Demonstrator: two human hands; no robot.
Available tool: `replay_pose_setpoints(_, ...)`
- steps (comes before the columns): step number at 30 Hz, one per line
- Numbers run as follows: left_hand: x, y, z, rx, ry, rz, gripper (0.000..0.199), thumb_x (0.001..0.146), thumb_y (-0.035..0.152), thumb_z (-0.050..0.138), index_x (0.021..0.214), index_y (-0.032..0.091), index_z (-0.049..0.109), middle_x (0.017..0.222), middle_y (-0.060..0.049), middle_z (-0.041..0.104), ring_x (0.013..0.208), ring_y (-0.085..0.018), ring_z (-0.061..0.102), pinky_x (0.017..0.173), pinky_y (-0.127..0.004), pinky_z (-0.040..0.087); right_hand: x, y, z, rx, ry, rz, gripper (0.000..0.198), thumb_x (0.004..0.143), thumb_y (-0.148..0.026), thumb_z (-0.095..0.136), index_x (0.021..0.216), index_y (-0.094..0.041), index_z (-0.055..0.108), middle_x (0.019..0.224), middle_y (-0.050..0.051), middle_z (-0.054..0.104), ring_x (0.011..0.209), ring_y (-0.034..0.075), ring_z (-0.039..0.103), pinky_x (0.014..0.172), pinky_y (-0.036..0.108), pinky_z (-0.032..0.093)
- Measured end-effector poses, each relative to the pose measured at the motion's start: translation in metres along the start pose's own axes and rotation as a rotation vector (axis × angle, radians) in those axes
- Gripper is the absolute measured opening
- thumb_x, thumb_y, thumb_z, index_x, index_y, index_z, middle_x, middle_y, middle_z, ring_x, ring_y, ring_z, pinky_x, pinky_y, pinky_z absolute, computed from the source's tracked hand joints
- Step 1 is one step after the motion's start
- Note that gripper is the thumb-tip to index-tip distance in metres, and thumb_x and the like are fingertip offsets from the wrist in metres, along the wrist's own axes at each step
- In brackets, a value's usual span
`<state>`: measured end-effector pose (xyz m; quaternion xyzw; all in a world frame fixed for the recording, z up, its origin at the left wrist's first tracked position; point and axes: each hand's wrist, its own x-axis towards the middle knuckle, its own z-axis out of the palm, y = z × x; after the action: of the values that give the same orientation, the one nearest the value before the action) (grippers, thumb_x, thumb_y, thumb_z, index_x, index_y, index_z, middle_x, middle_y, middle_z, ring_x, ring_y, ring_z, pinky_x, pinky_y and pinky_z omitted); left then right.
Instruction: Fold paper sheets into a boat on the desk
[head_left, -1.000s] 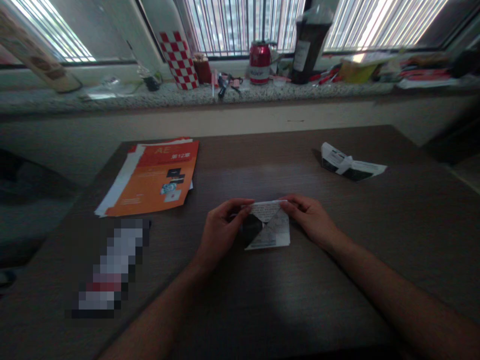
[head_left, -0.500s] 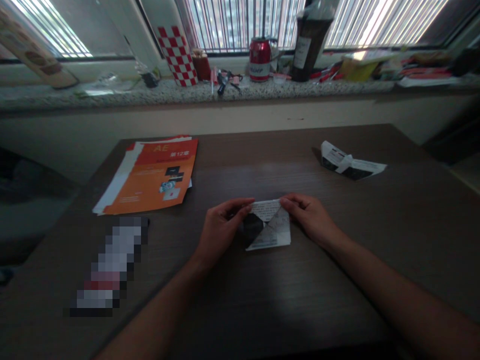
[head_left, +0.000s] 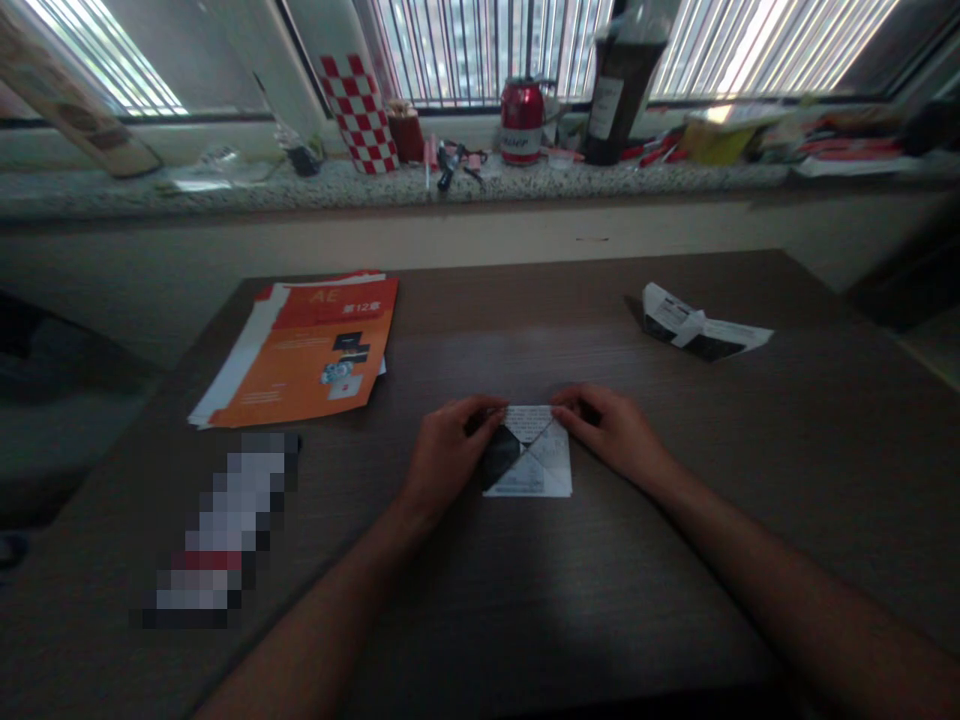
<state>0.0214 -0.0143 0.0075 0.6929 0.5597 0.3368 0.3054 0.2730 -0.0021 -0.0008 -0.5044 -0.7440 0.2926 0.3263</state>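
A small square of folded paper (head_left: 534, 462), printed with text and a dark patch, shows diagonal creases that meet near its middle. My left hand (head_left: 455, 450) pinches its upper left corner between thumb and fingers. At the upper right corner, my right hand (head_left: 606, 425) is closed on the same paper. The fingertips cover both top corners, while the lower edge is in plain sight. A folded paper boat (head_left: 694, 325) of similar printed paper lies farther off to the right, touched by neither hand.
Orange booklets (head_left: 315, 350) are stacked at the table's back left, with a pixelated, phone-shaped object (head_left: 225, 530) in front of them. Along the windowsill (head_left: 300, 195) stand a checkered red-and-white container (head_left: 360, 115), a red can (head_left: 521, 120) and a dark bottle (head_left: 619, 95).
The folded paper has shifted slightly left and turned a little, so its lower edge is now level. Both hands keep hold of its top corners; my right hand has moved slightly left.
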Motion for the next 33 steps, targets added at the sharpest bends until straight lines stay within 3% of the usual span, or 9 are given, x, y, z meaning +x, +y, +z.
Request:
replay_pose_setpoints(7, 0.002, -0.003, 0.004, 0.042, 0.016, 0.081, 0.014, 0.098, 0.019, 0.068, 0.106, 0.023, 0.079, 0.106, -0.004, 0.072, 0.091, -0.019, 0.072, 0.085, -0.033, 0.058, 0.003, 0.002, 0.001, -0.053, -0.030, -0.028, 0.011, 0.100, -0.028, 0.066, 0.103, -0.021, 0.074, 0.086, 0.002, 0.068, 0.077, 0.018, 0.062, 0.070, 0.030, 0.045)
replay_pose_setpoints(14, 0.003, -0.009, 0.010, 0.249, 0.049, 0.183, 0.012, 0.098, 0.016, 0.069, 0.105, 0.021, 0.077, 0.106, -0.007, 0.066, 0.104, -0.025, 0.064, 0.097, -0.042, 0.052, 0.004, 0.001, 0.009, -0.152, -0.014, -0.109, 0.006, 0.099, -0.023, 0.066, 0.099, -0.020, 0.071, 0.098, 0.006, 0.063, 0.091, 0.021, 0.062, 0.080, 0.033, 0.048)
replay_pose_setpoints(33, 0.005, -0.010, 0.009, 0.196, 0.012, 0.167, 0.011, 0.100, 0.015, 0.062, 0.101, 0.019, 0.072, 0.106, -0.008, 0.066, 0.102, -0.024, 0.064, 0.094, -0.039, 0.051, 0.004, 0.003, 0.013, -0.274, -0.034, -0.180, 0.012, 0.104, -0.024, 0.060, 0.102, -0.019, 0.071, 0.102, 0.009, 0.065, 0.094, 0.024, 0.065, 0.083, 0.037, 0.052)
